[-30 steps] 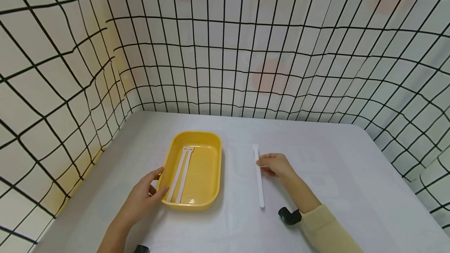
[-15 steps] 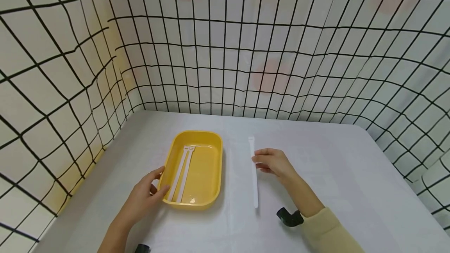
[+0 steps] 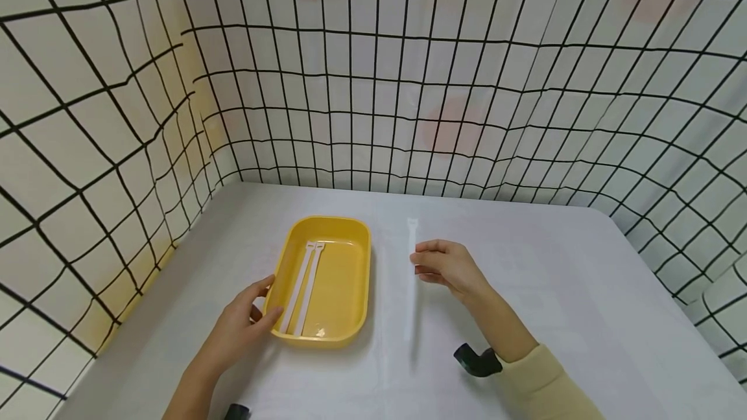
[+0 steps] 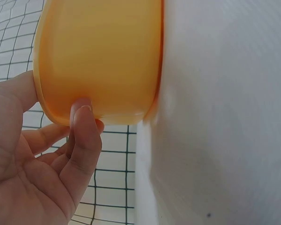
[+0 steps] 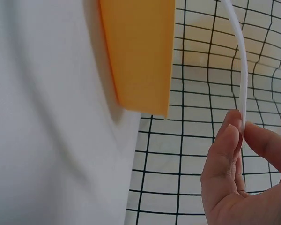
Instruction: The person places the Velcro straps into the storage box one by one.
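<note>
My left hand (image 3: 236, 323) grips the left rim of a shallow yellow tray (image 3: 341, 290), its fingers against the outer wall (image 4: 103, 61) in the left wrist view. Inside the tray two white cable ties (image 3: 299, 287) with slotted heads lie side by side along the left. To the right of the tray, my right hand (image 3: 452, 268) pinches another white cable tie (image 3: 412, 238) between thumb and fingertips. This tie points away from me, blurred, raised over the table. From the right wrist it shows as a thin bowed strip (image 5: 243, 70) rising from the fingertips.
A white cloth-covered table (image 3: 554, 277) lies under everything. Black wire mesh (image 3: 373, 96) walls in the back and both sides. A black bent piece (image 3: 477, 361) sits by the right wrist, and part of another black piece (image 3: 237, 412) shows by the left forearm.
The right hand has lifted its cable tie off the table and moved it a little left and up, nearer the tray. The left hand keeps its hold on the tray's rim.
</note>
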`<action>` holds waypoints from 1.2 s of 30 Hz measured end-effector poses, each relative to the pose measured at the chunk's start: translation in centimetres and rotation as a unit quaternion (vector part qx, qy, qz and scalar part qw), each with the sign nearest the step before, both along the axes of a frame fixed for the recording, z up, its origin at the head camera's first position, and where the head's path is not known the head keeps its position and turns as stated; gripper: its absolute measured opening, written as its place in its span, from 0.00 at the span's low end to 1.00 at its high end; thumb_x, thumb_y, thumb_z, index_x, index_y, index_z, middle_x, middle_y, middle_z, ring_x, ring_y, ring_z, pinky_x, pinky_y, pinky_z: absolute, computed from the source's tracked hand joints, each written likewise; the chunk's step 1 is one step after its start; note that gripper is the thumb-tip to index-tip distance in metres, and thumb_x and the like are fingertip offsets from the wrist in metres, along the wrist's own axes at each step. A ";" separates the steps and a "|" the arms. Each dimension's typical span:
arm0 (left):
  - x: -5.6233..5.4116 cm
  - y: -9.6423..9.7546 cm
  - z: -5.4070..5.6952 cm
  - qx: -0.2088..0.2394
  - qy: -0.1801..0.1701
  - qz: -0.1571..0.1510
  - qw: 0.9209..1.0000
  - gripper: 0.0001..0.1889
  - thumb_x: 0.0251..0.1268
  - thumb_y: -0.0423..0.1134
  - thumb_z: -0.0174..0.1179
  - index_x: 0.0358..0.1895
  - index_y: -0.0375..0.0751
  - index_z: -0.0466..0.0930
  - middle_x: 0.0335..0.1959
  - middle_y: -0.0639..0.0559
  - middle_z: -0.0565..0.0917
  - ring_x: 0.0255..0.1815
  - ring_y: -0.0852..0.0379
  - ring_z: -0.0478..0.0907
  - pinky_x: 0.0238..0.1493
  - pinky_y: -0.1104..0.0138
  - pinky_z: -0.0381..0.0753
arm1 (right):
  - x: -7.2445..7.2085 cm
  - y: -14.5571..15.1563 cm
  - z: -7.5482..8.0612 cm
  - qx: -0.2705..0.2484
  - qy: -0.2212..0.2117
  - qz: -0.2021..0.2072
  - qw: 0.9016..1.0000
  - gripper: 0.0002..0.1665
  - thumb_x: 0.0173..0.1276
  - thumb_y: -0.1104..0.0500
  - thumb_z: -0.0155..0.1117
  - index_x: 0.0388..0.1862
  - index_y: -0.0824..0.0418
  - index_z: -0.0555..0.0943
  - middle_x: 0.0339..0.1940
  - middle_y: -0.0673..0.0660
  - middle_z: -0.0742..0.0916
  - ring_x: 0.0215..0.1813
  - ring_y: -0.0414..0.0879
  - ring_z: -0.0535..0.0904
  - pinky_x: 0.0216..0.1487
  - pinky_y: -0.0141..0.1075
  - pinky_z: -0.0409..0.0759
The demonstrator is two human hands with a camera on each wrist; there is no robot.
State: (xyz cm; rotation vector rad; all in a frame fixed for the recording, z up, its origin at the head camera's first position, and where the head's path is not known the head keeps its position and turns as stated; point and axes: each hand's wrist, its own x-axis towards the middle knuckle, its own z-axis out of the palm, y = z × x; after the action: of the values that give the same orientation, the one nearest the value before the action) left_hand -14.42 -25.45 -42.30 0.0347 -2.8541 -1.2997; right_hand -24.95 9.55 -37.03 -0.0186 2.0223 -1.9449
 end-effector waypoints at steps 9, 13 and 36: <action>0.0 0.0 0.0 -0.001 -0.004 0.002 1.000 0.34 0.66 0.43 0.64 0.72 0.39 0.63 0.57 0.40 0.73 0.29 0.56 0.70 0.28 0.69 0.73 | -0.2 -1.5 0.7 0.000 -0.005 -0.003 1.000 0.20 0.65 0.65 0.67 0.52 0.75 0.75 0.37 0.59 0.85 0.33 0.44 0.83 0.38 0.32 0.82; 0.0 0.0 0.0 0.002 -0.006 0.004 1.000 0.34 0.66 0.42 0.64 0.72 0.38 0.63 0.57 0.40 0.73 0.29 0.56 0.70 0.28 0.69 0.73 | -0.4 -2.1 0.7 -0.013 -0.006 -0.003 1.000 0.20 0.65 0.66 0.66 0.52 0.76 0.75 0.36 0.58 0.85 0.32 0.44 0.83 0.37 0.33 0.82; 0.1 0.0 0.2 0.007 0.011 -0.006 1.000 0.33 0.66 0.40 0.64 0.71 0.37 0.63 0.57 0.39 0.74 0.28 0.56 0.70 0.27 0.69 0.73 | -1.3 -5.0 0.8 -0.059 -0.029 0.000 0.998 0.20 0.66 0.69 0.65 0.54 0.77 0.74 0.34 0.57 0.84 0.31 0.46 0.83 0.37 0.33 0.82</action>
State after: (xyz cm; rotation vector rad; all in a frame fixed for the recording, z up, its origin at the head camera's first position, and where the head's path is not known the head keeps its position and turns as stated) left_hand -14.33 -25.48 -42.11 0.0021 -2.8315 -1.3151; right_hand -26.25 4.52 -36.21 0.0097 1.8699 -2.0391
